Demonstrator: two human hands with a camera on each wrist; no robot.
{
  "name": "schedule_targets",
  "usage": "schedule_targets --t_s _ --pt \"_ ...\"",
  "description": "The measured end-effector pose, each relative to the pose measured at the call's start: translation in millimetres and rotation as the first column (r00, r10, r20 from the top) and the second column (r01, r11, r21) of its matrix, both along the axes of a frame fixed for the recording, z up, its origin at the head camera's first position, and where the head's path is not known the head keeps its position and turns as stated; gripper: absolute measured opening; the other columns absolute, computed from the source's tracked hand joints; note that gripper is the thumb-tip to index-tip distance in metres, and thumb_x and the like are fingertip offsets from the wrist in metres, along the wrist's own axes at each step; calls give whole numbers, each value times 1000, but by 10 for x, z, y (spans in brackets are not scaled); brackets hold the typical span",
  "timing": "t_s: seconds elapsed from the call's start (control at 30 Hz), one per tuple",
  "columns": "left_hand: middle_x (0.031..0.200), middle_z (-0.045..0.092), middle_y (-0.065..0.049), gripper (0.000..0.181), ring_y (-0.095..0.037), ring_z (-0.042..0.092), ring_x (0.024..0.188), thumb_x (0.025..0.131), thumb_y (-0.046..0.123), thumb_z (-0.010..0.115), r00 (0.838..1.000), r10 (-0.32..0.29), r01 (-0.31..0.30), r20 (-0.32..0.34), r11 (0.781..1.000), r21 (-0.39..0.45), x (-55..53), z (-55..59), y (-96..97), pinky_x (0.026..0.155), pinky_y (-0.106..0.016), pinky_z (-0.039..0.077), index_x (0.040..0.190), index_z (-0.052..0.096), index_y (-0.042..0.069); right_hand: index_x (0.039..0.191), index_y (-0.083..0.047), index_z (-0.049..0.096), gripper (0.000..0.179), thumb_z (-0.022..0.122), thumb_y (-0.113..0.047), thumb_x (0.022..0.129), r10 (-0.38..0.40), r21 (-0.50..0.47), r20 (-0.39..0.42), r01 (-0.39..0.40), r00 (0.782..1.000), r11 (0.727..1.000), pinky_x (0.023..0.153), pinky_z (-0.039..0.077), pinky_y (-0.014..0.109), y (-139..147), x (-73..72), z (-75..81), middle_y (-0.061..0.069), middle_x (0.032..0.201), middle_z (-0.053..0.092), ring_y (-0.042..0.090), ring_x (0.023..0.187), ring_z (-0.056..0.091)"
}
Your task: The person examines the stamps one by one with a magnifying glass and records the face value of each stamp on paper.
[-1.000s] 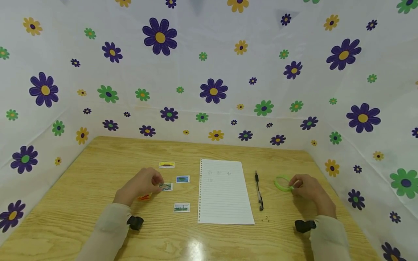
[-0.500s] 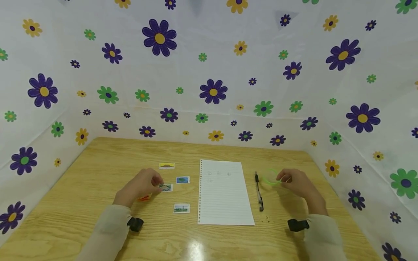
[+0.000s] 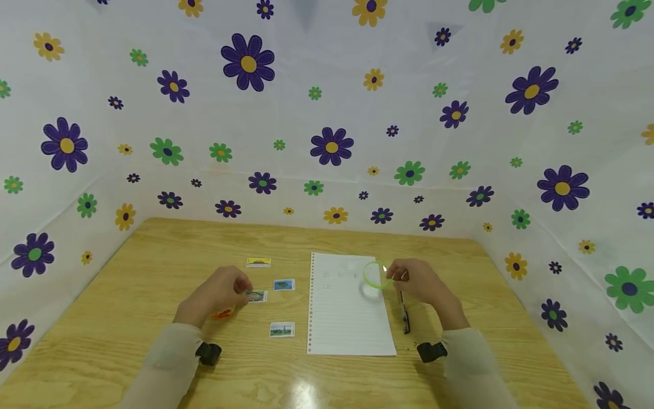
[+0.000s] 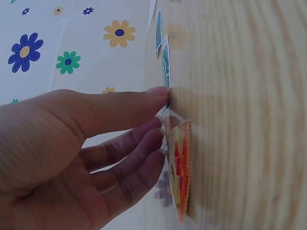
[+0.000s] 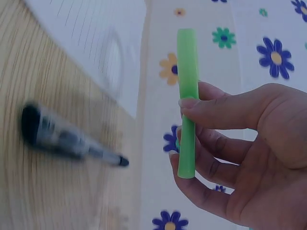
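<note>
My left hand (image 3: 221, 289) holds the left end of a green-toned postage stamp (image 3: 257, 296) between thumb and fingers, at the tabletop. In the left wrist view the thumb tip lies against this stamp (image 4: 166, 62), and an orange-red stamp (image 4: 180, 167) sits just below the fingertips. The right hand (image 3: 416, 279) pinches a lime-green magnifying glass (image 3: 365, 276) above the upper right of a lined sheet (image 3: 347, 324). Edge-on in the right wrist view, the magnifying glass (image 5: 188, 62) is gripped between thumb and curled fingers.
A yellow stamp (image 3: 258, 262), a blue stamp (image 3: 284, 284) and a landscape stamp (image 3: 282, 329) lie left of the sheet. Beside the sheet's right edge is a black-and-clear pen (image 3: 405, 318), partly under the right hand. A flowered cloth (image 3: 286, 113) surrounds the wooden table (image 3: 245, 375).
My right hand has carried the magnifying glass leftward from the right side of the table, past the pen, to over the sheet. The left hand stays at the same stamp.
</note>
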State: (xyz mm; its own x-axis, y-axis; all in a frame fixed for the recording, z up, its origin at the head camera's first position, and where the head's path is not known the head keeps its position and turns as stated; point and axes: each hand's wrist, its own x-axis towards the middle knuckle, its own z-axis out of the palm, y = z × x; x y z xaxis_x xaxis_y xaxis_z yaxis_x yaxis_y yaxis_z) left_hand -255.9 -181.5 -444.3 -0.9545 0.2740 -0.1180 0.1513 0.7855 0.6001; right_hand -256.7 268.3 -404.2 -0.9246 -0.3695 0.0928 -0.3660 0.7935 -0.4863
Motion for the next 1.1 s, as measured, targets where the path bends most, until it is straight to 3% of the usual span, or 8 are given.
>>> schedule_targets --t_s 0.37,0.67,1.1 --pt "102 72 -8 17 -21 63 94 84 4 82 1000 -10 10 -11 1000 11 -35 -44 -73 89 -46 58 101 77 6 95 -9 73 13 71 2 91 69 -6 -6 -69 998 998 72 54 29 -614 -59 39 4 88 71 13 79 62" --pt "102 71 -9 17 -22 62 93 86 4 81 1000 3 -3 14 1000 12 -30 -4 -55 90 -46 58 102 77 6 95 -12 74 13 71 1 91 125 -7 -4 -125 992 992 70 52 28 -1022 -79 71 3 88 71 12 76 60" --pt "101 72 -8 17 -21 62 91 86 6 81 1000 -5 6 15 1000 -6 -31 10 -59 88 -45 58 103 77 6 97 -10 76 14 71 1 91 210 5 -23 -210 977 978 62 49 26 -1518 -65 -15 4 88 74 12 72 62"
